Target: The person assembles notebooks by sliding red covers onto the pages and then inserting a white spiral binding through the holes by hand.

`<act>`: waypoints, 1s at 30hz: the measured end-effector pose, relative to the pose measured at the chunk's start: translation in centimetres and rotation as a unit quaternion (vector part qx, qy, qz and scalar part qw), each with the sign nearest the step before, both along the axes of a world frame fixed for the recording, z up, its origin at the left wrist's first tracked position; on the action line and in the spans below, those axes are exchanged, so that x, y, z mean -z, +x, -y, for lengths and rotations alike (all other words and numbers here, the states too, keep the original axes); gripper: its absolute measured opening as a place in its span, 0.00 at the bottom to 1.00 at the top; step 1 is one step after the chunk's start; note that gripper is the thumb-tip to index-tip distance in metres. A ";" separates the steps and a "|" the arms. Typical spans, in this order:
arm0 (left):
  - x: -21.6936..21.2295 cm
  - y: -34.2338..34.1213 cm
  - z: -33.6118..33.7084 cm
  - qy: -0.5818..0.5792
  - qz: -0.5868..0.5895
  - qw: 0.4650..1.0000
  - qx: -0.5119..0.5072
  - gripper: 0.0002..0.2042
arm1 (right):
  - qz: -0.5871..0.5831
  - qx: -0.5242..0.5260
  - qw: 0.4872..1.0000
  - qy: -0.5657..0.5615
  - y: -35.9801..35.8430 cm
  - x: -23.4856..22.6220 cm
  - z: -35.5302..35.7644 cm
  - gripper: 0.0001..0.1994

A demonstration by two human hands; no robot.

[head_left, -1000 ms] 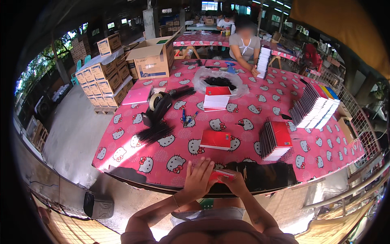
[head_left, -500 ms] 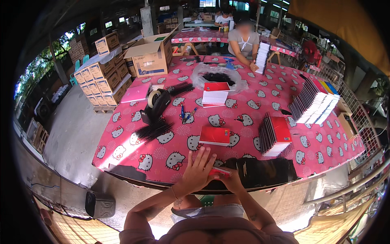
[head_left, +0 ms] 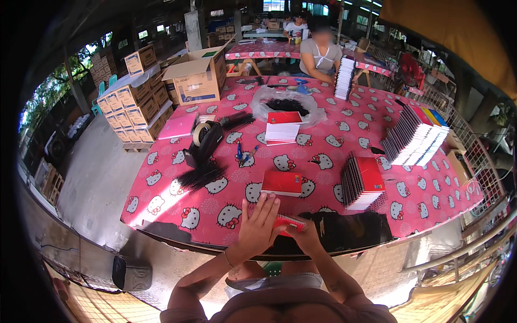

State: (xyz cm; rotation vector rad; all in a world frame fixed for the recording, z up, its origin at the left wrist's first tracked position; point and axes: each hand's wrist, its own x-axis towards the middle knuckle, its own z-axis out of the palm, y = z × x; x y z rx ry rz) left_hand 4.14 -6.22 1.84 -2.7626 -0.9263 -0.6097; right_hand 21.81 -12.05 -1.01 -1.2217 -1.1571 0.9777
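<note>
At the table's near edge, my right hand [head_left: 305, 237] grips a small red notebook [head_left: 290, 223], its fingers closed around the right side. My left hand [head_left: 258, 223] lies flat beside it, fingers stretched out and thumb by the notebook's left end. Just beyond the left fingertips is another red notebook [head_left: 281, 183], lying closed. To the right stands a stack of red notebooks [head_left: 370, 175] with black coil bindings. Pliers with blue handles [head_left: 246, 155] lie farther off, left of a small pile of notebooks [head_left: 282, 132], some showing white page edges.
Black binding coils [head_left: 200, 176] and a tape dispenser [head_left: 204, 142] occupy the left side. A plastic bag of black coils [head_left: 288, 105] sits mid-table. Taller notebook stacks [head_left: 414, 137] stand at right. Across the table, a co-worker [head_left: 321, 56] is beside an upright stack [head_left: 344, 79]. Cartons [head_left: 196, 81] stand far left.
The notebook in my right hand has tilted, so more of its red cover shows. My left hand stays stretched out beside it. Across the table, the co-worker's stack stands straighter.
</note>
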 end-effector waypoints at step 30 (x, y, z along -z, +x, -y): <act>3.0 0.2 1.7 -0.054 -0.016 0.995 0.081 0.42 | 0.091 -0.034 0.995 0.031 0.5 4.7 -1.6 0.14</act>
